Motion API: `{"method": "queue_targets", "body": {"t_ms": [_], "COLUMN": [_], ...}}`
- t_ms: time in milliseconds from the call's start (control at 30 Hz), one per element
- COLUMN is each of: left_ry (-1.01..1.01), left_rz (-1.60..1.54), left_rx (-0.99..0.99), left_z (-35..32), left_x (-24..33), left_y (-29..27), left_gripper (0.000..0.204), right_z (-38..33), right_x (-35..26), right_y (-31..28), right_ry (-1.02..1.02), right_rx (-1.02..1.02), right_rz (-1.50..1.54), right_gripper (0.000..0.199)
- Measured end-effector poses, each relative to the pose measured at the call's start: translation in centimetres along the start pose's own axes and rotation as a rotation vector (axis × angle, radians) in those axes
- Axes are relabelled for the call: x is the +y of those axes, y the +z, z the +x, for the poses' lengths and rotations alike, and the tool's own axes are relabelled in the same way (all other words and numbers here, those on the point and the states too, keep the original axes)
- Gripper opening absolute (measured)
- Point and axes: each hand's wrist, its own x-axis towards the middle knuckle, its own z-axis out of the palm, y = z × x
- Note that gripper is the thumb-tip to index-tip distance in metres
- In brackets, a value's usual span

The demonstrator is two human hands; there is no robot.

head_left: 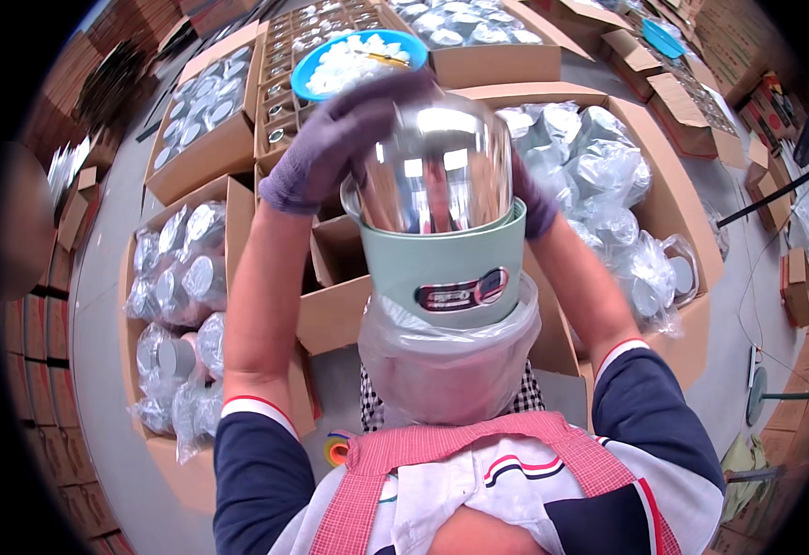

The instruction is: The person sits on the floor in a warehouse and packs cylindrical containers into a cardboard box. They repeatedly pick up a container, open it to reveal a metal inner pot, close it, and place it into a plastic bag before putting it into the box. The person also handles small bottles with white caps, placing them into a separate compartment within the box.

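A shiny steel inner pot (437,171) is held close under the camera, seated in the mouth of a pale green cooker body (446,268) whose lower part is wrapped in a clear plastic bag (446,365). The long axis of this stack runs from 12 to 6 o'clock, with the steel dome toward 12 and the bagged base toward the person's apron (478,449) at 6. The left hand (330,139), in a purple glove, is laid over the dome from 10 o'clock, its fingers (381,97) spread and curled over the top of the pot. The right hand (534,199), also gloved, is pressed against the stack at 3 o'clock, mostly hidden behind the steel; whether its fingers are spread or pressed together cannot be told. The left hand is the nearer one to the top of the pot, and both are in contact with the stack. Around it, open cardboard cartons are set on the floor: at 2 o'clock a large carton (673,213) is filled with steel parts in clear bags, at 8 o'clock another carton (178,305) is packed with bagged steel pots, and at 11 o'clock a divided carton (284,92) holds small parts in its cells. At 12 o'clock, just beyond the left hand, a blue bowl (317,65) is heaped with small white pieces.
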Motion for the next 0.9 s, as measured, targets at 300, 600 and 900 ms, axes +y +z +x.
{"method": "queue_targets", "body": {"t_ms": [300,600,900], "left_ry": [-0.263,0.182,0.231], "left_rz": [-0.059,0.030,0.286], "left_rx": [0.207,0.689,0.007], "left_z": [-1.6,-0.7,-0.5], "left_x": [-6.0,-16.2,-4.4], "left_y": [-5.3,-6.2,-1.5], "left_gripper": [0.036,0.053,0.056], "right_z": [1.2,5.8,0.4], "right_x": [11.2,10.6,1.4], "right_y": [-1.6,-0.9,-2.1], "right_ry": [0.342,0.096,0.003], "right_rx": [0.450,0.621,-0.026], "right_rz": [0.194,0.272,0.016], "right_gripper": [0.088,0.053,0.068]}}
